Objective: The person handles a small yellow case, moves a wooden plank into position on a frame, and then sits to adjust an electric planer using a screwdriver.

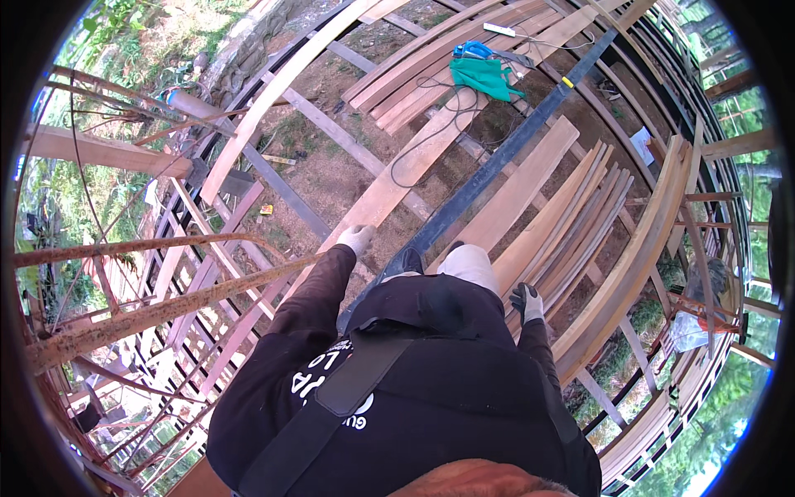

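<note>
My left hand (356, 238), in a whitish work glove, is over a long wooden plank (414, 172) laid across the frame. Its fingers are mostly hidden, and I cannot tell whether it touches the wood. My right hand (528, 302), in a grey and white glove, hangs beside my right leg with fingers loosely apart and nothing in it. Nearest to it lie several narrow wooden boards (553, 232) side by side. My feet are on or beside a dark metal beam (497, 170) that runs away from me.
A blue power tool (474, 51) and a green cloth (484, 77) lie on the far boards, with a cable (397, 166) looping over the plank. Rusty pipes (157, 319) stand at the left. Bare ground (331, 178) shows through gaps between beams. A thick curved timber (629, 290) lies at the right.
</note>
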The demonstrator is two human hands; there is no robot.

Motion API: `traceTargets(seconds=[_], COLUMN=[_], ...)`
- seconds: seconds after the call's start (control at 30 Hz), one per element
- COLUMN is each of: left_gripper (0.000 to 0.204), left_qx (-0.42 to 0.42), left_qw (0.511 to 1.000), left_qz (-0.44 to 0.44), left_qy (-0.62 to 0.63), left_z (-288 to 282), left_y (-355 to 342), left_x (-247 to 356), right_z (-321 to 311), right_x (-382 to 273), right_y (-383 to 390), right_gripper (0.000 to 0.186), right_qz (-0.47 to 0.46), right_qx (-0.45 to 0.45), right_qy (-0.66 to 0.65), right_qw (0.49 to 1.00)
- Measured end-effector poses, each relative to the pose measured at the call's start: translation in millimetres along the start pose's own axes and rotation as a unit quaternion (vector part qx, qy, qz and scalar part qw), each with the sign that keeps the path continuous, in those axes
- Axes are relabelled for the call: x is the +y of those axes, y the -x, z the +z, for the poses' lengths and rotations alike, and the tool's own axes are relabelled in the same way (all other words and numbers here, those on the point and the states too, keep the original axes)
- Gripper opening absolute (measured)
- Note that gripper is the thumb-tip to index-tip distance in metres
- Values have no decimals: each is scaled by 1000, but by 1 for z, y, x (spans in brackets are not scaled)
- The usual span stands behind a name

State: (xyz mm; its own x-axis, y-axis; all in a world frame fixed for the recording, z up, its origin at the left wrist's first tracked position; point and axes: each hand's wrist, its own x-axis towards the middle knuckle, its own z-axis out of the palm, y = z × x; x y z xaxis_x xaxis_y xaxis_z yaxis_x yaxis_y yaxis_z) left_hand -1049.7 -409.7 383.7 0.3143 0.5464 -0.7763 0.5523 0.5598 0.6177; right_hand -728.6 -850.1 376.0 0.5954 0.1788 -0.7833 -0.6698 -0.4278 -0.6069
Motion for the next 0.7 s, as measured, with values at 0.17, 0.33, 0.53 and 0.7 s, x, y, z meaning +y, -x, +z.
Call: traceTargets(seconds=[0.17,0.33,0.53,0.7], left_gripper=[39,54,49,45], left_qx=[17,16,84,104], left_qw=[998,985,966,988], left_qz=[-67,-86,-201,-103], left_qy=[12,-147,-136,53], left_z=[30,-11,19,102], left_y=[-17,-107,-128,-176], left_x=[29,-103,54,253], right_z=[7,-12,19,28], right_x=[-5,-30,-210,-338], right_y=[-50,-145,-248,-329], right_gripper=[31,32,36,30], right_qz=[98,28,59,-185], right_qx=[-27,-103,-43,-60], right_qy=[127,365,147,254], right_qw=[987,925,987,947])
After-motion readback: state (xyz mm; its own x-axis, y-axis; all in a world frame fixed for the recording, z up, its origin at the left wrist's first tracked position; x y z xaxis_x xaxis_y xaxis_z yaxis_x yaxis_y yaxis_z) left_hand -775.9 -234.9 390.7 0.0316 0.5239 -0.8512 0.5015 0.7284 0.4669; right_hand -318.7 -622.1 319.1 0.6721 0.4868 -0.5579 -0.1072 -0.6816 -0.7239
